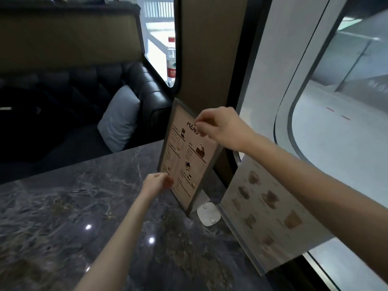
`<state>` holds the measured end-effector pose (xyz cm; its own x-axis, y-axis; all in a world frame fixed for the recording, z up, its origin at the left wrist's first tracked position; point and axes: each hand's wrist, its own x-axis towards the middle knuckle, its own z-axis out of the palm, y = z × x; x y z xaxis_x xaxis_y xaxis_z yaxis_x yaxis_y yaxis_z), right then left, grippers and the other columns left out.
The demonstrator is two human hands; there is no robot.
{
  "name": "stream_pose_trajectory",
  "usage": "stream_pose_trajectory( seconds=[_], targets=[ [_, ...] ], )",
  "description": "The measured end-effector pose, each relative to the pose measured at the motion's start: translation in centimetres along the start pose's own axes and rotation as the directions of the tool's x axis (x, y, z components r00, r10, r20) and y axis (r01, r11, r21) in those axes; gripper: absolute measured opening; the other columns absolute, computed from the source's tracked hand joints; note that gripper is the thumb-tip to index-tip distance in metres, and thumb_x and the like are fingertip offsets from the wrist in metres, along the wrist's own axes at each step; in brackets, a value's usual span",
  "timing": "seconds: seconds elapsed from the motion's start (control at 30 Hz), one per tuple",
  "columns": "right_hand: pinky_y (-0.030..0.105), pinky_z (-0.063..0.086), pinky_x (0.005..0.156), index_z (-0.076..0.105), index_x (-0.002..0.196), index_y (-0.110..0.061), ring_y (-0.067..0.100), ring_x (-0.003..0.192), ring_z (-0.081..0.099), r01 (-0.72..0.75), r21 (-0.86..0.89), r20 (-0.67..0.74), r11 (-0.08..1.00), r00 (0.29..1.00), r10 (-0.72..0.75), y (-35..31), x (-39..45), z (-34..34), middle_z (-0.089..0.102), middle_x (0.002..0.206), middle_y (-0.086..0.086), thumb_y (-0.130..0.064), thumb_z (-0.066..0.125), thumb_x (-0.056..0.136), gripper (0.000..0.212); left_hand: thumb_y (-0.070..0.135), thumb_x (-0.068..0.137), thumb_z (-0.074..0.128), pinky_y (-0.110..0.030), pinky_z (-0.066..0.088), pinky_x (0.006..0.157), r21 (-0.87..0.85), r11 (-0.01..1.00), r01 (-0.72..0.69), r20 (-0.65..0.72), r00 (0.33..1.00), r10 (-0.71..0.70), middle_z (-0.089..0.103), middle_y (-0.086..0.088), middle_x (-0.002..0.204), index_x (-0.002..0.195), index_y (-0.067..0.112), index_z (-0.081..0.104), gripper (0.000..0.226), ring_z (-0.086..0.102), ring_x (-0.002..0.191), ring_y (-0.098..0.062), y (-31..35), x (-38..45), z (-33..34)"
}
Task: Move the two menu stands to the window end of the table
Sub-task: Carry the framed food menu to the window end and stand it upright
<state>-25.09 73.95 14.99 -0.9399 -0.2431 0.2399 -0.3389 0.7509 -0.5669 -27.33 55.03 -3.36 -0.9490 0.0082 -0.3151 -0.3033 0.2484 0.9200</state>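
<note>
You're in a café booth: printed menu stands on a dark marble table, black leather bench seat, big window alongside

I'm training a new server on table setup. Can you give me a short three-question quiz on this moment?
1. True or false: both hands are on the menu stand headed MENU.
2. Which hand grips its top edge? A) left hand B) right hand
3. Fill in: the second stand, showing cups, is beside the ____.

Key: 1 true. 2 B. 3 window.
</note>
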Motion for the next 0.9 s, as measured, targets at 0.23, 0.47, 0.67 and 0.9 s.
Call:
stream_pose_trajectory(
  seconds=[0.23, 0.47, 0.67, 0.9],
  targets=[
    [0.018, 0.044, 0.064, 0.053, 0.116, -0.008, 0.013, 0.087, 0.054, -0.139, -0.176, 0.070, 0.974, 0.986, 0.153, 3.1, 1.9, -1.1, 0.063, 0.110, 0.008, -0.029, 0.051, 0.091, 0.032, 0.013, 0.093, 0.045, -0.029, 0.047, 0.073, -0.231, 0.951, 0.204, -0.033, 0.976, -0.217, 0.061, -0.013, 0.103, 0.110, -0.003, 0.060, 0.028, 0.058, 0.094, -0.023, -4.2, -0.2, 2.1],
    [0.018, 0.054, 0.045, 0.059, 0.084, -0.012, 0.006, 0.058, 0.068, -0.466, 0.113, 0.424, 0.878, 0.822, 0.381, 5.2, 3.2, -0.7, 0.067, 0.078, -0.002, -0.023, 0.057, 0.089, 0.011, 0.025, 0.095, 0.040, -0.033, 0.050, 0.071, -0.485, 0.804, 0.345, 0.093, 0.934, -0.345, 0.064, -0.015, 0.105, 0.104, 0.006, 0.061, 0.030, 0.061, 0.095, -0.025, -6.1, 0.9, 5.0],
    [0.018, 0.053, 0.042, 0.061, 0.082, -0.012, 0.009, 0.060, 0.066, -0.475, 0.123, 0.409, 0.871, 0.824, 0.392, 5.4, 4.4, -0.3, 0.066, 0.074, -0.001, -0.018, 0.061, 0.085, 0.007, 0.032, 0.091, 0.039, -0.044, 0.053, 0.085, -0.592, 0.745, 0.307, 0.087, 0.943, -0.320, 0.071, -0.016, 0.103, 0.101, 0.009, 0.068, 0.038, 0.066, 0.097, -0.030, -6.9, 1.3, 6.4],
    [0.015, 0.050, 0.040, 0.060, 0.072, -0.015, 0.003, 0.050, 0.066, -0.395, 0.161, 0.384, 0.905, 0.870, 0.311, 6.2, 4.5, -0.1, 0.066, 0.069, -0.002, -0.013, 0.062, 0.084, 0.012, 0.026, 0.096, 0.033, -0.034, 0.048, 0.067, -0.664, 0.709, 0.238, 0.067, 0.963, -0.260, 0.073, -0.005, 0.080, 0.099, 0.012, 0.062, 0.032, 0.066, 0.079, -0.022, -6.7, 1.9, 8.1]
  ],
)
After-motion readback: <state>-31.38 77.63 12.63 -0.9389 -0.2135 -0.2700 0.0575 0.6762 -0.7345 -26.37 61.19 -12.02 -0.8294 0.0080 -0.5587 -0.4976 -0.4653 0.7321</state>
